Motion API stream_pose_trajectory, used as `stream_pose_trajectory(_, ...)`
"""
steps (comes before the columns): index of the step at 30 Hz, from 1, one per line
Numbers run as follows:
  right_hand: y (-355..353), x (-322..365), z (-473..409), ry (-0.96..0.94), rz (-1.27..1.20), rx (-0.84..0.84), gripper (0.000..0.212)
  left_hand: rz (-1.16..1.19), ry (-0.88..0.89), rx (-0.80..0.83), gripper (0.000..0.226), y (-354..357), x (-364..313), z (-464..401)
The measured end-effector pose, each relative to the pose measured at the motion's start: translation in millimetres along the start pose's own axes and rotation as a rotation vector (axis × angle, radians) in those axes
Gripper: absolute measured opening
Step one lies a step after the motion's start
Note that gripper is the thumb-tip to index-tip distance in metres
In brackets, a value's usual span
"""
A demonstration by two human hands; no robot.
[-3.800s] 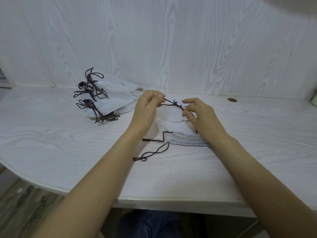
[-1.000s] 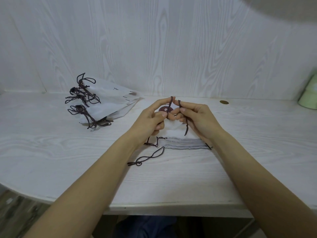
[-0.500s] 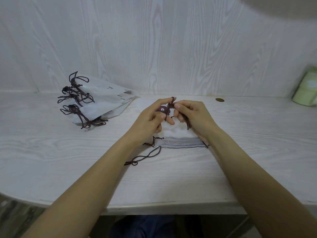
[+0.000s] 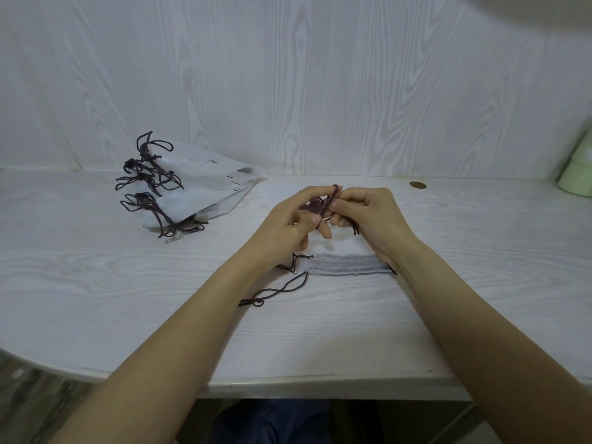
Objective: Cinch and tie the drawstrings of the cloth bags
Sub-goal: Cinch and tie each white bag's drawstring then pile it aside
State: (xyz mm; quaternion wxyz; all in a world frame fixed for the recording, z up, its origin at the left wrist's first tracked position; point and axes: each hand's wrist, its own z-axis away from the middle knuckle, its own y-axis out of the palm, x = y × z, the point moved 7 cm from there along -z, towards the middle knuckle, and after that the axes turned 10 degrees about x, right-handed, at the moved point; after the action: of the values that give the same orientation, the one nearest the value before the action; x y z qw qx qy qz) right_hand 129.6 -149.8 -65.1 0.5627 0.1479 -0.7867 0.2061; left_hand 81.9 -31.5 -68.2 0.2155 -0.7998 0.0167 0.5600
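A flat stack of white cloth bags (image 4: 344, 265) lies on the table under my hands, its near edge showing grey layers. My left hand (image 4: 288, 224) and my right hand (image 4: 368, 216) meet above the stack, both pinching the dark brown drawstring (image 4: 331, 200) of the top bag, which loops over my left fingertips. A free cord end hangs below my right fingers. Another loose drawstring (image 4: 278, 291) trails from the stack's left corner onto the table.
A pile of white bags with knotted dark drawstrings (image 4: 179, 190) lies at the back left. A brass-coloured disc (image 4: 418, 185) is set in the white table (image 4: 96, 283) near the wall. A pale green object (image 4: 576, 174) stands at the far right.
Both hands have kept working the cord between their fingertips, with the loop now drawn over my left fingers. The view has drifted slightly; the stack has not moved.
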Motion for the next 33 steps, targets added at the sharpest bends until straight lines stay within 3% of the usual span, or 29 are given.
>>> stream_pose_trajectory(8,13.3,4.6,2.4,-0.003,-0.071,0.119,0.035,-0.037,-0.001,-0.005,0.041,-1.3,-7.0,2.7)
stream_pose_trajectory(11,20.5,7.4,4.1,-0.002,-0.111,0.175,0.020,-0.069,-0.009,-0.014,0.039,-2.2,-6.2,2.5)
stream_pose_trajectory(17,8.4,0.7,2.7,0.012,-0.060,0.016,0.016,0.032,-0.055,0.007,0.032,-3.0,-3.1,0.5)
stream_pose_trajectory(26,13.3,-6.7,1.7,0.109,-0.425,0.066,0.018,0.237,-0.141,-0.083,0.015,-17.6,22.6,-0.9)
stream_pose_trajectory(30,18.4,-2.2,1.8,0.073,-0.387,0.148,0.019,0.241,-0.097,-0.171,0.017,-22.4,22.7,-0.9)
stream_pose_trajectory(33,15.1,1.5,1.0,0.018,-0.267,0.108,0.016,0.182,-0.075,-0.344,0.013,-33.6,17.5,4.4)
